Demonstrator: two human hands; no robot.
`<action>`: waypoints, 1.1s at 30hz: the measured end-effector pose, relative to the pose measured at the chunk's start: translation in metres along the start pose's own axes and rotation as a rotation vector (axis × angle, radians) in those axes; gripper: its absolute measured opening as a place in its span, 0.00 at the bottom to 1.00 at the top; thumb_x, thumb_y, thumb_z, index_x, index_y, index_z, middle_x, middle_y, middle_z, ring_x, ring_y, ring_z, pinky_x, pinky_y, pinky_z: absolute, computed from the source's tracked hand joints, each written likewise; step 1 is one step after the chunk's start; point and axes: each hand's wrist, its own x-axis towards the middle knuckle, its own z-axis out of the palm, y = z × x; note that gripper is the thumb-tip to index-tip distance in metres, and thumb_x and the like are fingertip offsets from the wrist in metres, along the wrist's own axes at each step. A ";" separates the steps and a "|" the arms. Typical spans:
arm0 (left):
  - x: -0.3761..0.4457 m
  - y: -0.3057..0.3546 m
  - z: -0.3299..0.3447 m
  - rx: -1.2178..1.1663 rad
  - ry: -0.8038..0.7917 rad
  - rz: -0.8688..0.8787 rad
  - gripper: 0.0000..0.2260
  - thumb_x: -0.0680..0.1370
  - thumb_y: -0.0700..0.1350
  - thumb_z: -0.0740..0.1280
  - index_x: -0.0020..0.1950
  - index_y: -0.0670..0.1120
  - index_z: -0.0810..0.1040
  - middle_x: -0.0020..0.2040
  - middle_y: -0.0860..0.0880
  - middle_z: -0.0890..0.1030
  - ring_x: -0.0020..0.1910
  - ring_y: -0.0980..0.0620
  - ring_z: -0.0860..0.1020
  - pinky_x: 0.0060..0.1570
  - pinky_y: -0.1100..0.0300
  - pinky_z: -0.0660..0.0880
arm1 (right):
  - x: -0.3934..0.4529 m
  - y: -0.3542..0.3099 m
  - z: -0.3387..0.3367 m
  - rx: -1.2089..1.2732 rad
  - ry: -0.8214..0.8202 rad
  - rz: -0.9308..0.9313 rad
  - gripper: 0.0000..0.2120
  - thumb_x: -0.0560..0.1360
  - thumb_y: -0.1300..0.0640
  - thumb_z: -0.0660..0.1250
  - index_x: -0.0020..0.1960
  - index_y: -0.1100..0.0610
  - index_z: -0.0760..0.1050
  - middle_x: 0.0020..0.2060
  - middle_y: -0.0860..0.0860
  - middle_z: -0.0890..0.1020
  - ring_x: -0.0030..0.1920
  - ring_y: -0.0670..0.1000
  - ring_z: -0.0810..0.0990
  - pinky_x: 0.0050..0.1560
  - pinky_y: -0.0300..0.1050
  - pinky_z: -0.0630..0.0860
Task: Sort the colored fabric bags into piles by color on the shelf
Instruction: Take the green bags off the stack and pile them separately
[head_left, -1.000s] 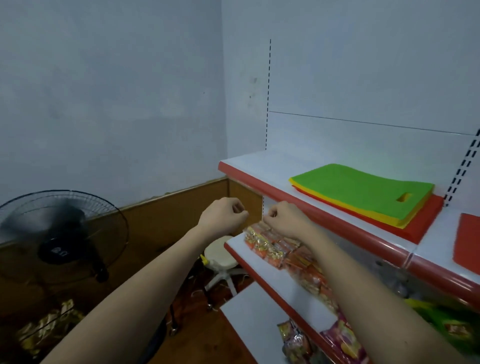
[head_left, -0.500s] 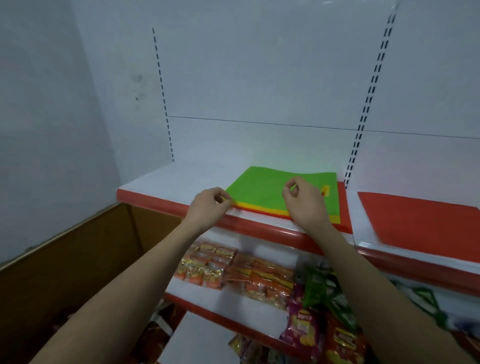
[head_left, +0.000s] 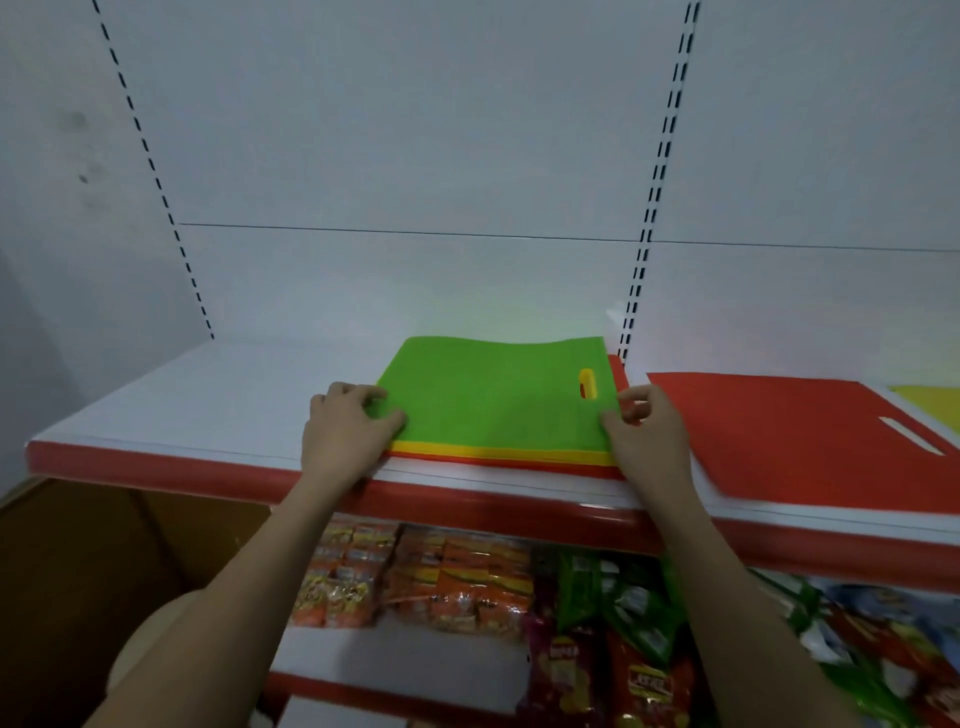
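A green fabric bag (head_left: 493, 395) lies on top of a stack on the white shelf (head_left: 208, 400), with a yellow bag (head_left: 498, 451) and a red bag (head_left: 498, 465) showing as strips under its front edge. My left hand (head_left: 345, 431) pinches the green bag's left front corner, thumb on top. My right hand (head_left: 647, 431) pinches its right front corner. A separate red bag (head_left: 789, 431) lies flat to the right, and part of a yellow bag (head_left: 930, 405) shows at the far right.
The shelf has a red front lip (head_left: 182, 467) and a white back panel with slotted uprights (head_left: 649, 208). Snack packets (head_left: 415, 577) fill the lower shelf beneath my arms. A brown panel (head_left: 93, 571) stands at the lower left.
The view has swung from the fan and corner onto the shelf. Both hands rose from the lower shelf, spread apart and took hold of the green bag's front corners.
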 end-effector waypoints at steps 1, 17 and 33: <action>0.000 -0.001 0.000 0.000 0.004 -0.011 0.21 0.73 0.55 0.70 0.65 0.51 0.79 0.64 0.46 0.73 0.66 0.44 0.67 0.60 0.50 0.69 | 0.000 0.001 0.001 0.007 0.004 -0.014 0.08 0.73 0.63 0.68 0.50 0.54 0.74 0.38 0.48 0.75 0.37 0.50 0.72 0.34 0.42 0.66; 0.013 -0.012 0.006 -0.040 -0.042 -0.021 0.27 0.70 0.63 0.73 0.60 0.46 0.79 0.64 0.49 0.73 0.65 0.45 0.68 0.60 0.50 0.69 | 0.000 0.009 0.005 -0.167 0.054 -0.172 0.19 0.75 0.74 0.57 0.51 0.55 0.80 0.46 0.55 0.72 0.40 0.53 0.70 0.36 0.41 0.59; 0.015 0.007 -0.036 -0.005 -0.059 0.101 0.18 0.74 0.53 0.72 0.61 0.47 0.79 0.62 0.45 0.75 0.66 0.41 0.67 0.61 0.50 0.66 | -0.012 -0.061 -0.004 -0.322 0.037 -0.185 0.11 0.75 0.65 0.67 0.52 0.55 0.84 0.47 0.56 0.78 0.46 0.56 0.75 0.46 0.43 0.67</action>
